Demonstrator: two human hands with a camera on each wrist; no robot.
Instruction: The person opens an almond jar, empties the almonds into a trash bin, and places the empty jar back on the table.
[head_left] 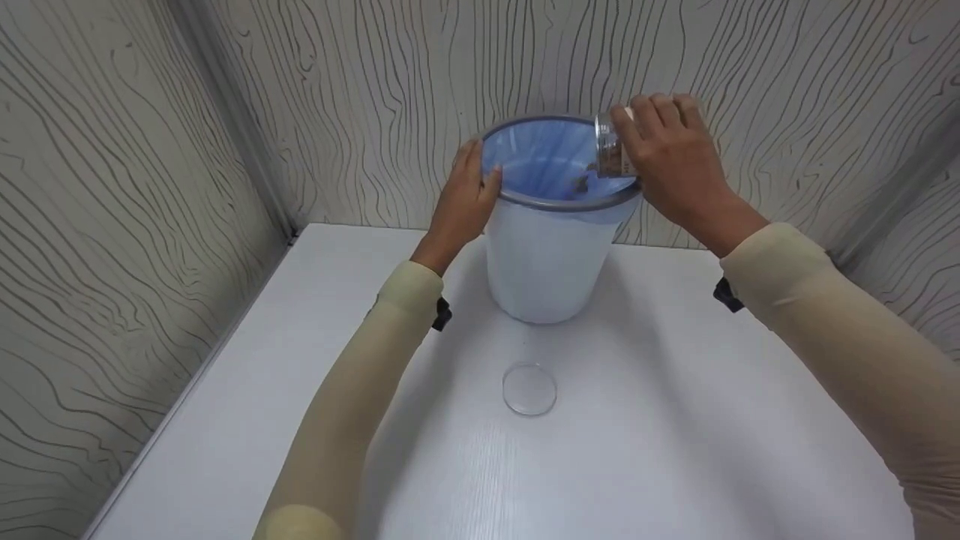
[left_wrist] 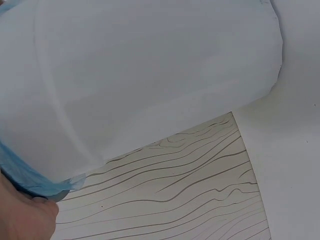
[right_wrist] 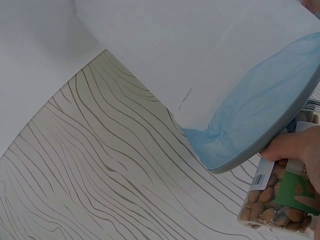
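My right hand (head_left: 671,154) grips a clear plastic jar of almonds (right_wrist: 274,200), tipped on its side over the rim of a trash can (head_left: 544,262). Its open mouth points into the can, and a few almonds (head_left: 581,182) show just below it. A white and green label wraps the jar. The white trash can is lined with a blue bag (head_left: 536,150), held under a grey rim ring (right_wrist: 280,132). On the can's left side my left hand (head_left: 466,199) holds the rim, thumb inside and fingers outside. The can's bottom inside is hidden.
A round clear lid (head_left: 529,389) lies on the white table (head_left: 637,450) in front of the can. Wood-grain patterned panels (head_left: 420,67) stand behind the table and along both sides.
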